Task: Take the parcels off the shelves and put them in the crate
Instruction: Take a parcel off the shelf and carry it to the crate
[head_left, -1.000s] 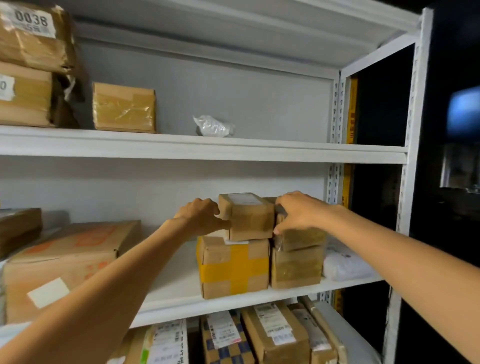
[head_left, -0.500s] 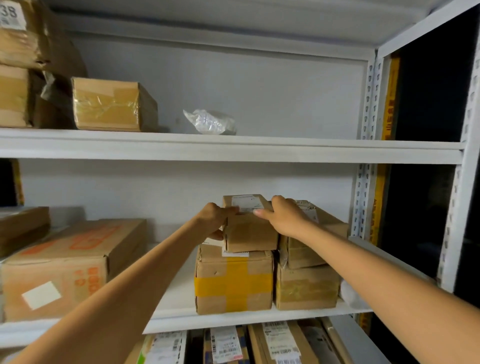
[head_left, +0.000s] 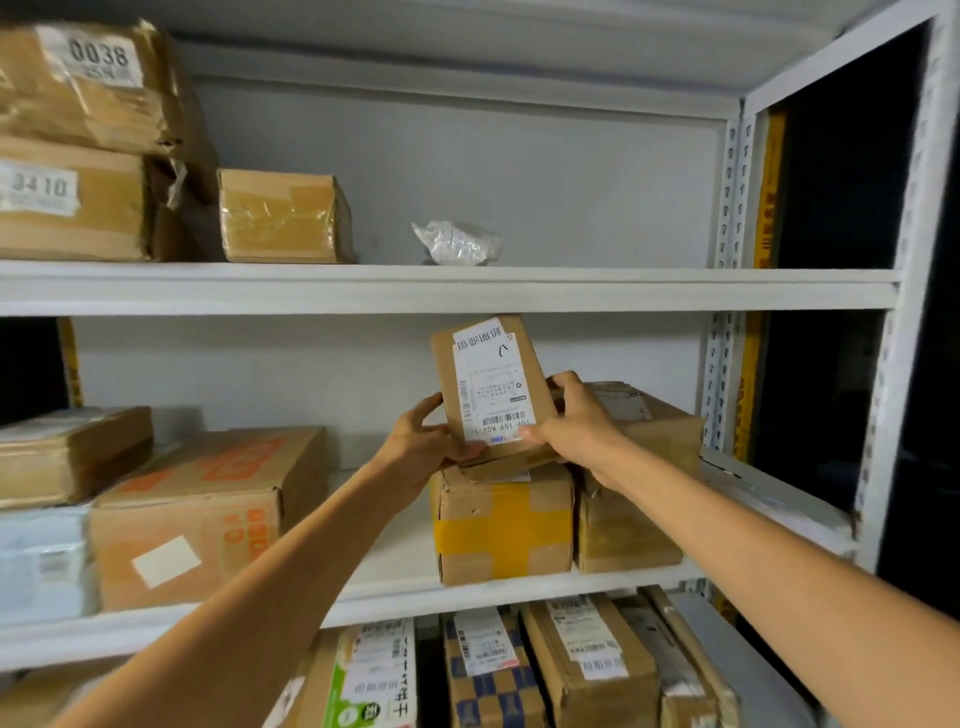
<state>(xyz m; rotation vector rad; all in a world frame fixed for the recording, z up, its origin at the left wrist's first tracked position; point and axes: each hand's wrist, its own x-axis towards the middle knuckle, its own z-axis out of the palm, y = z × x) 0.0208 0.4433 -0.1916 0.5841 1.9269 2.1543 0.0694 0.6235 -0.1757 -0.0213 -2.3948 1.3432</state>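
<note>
Top shelf (head_left: 623, 288), left end: two labelled boxes (head_left: 67, 197) stacked, a taped box (head_left: 283, 218) just beside them, a crumpled bag (head_left: 457, 241) further along toward the middle.

Middle shelf (head_left: 395, 597), left end: a flat carton (head_left: 67, 452), then a big box (head_left: 208, 509) with orange print close to the front edge.

On to the left hand (head_left: 421, 447): curled round the parcel's lower left side, thumb on the front face.

Parcel (head_left: 488, 384) tipped up on end between both hands, label toward the camera, over the yellow-taped box (head_left: 501, 525); lower edge touching that box or just clear of it, cannot tell which.

Right hand (head_left: 576, 426): grips the lower right corner, thumb pressed on the label, fingers wrapped behind.

Past that hand, a two-box stack (head_left: 634, 467) near the shelf's right end, tight against the yellow-taped box.

Under the middle shelf, a row of labelled packets (head_left: 519, 665) side by side.
</note>
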